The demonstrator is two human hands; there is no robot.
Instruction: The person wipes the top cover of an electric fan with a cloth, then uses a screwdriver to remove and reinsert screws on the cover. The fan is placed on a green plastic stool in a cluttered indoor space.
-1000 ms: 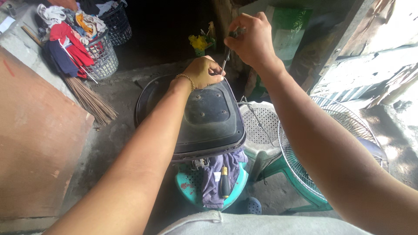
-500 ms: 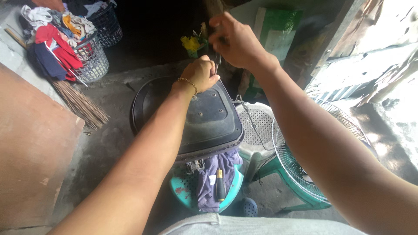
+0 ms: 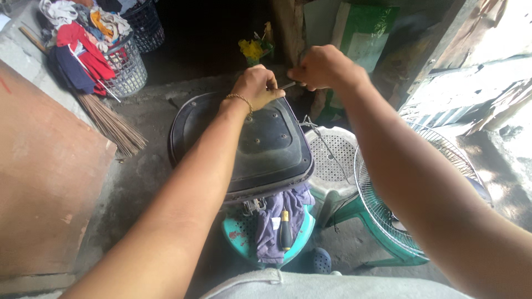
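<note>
Your left hand [image 3: 256,87] rests on the far edge of the black plastic seat base [image 3: 244,144], fingers curled and pinching the near end of a thin metal tool [image 3: 288,85]. Your right hand [image 3: 324,67] is closed in a fist just beyond it, its grip pressed tight around the tool's other end, so both hands meet at the seat base's far rim.

The seat base lies upside down with its underside facing you, propped on a teal stool [image 3: 244,238] draped with a purple cloth [image 3: 274,221]. A screwdriver [image 3: 285,228] lies on that cloth, untouched.

As for progress, I judge you are mid-way: the work at the far rim is in hand, and nothing there looks loosened or removed yet. Whether the tool tip is seated on anything I cannot tell; your fingers hide it. A fan guard [image 3: 399,182] and white stool [image 3: 332,160] sit to your right.
</note>
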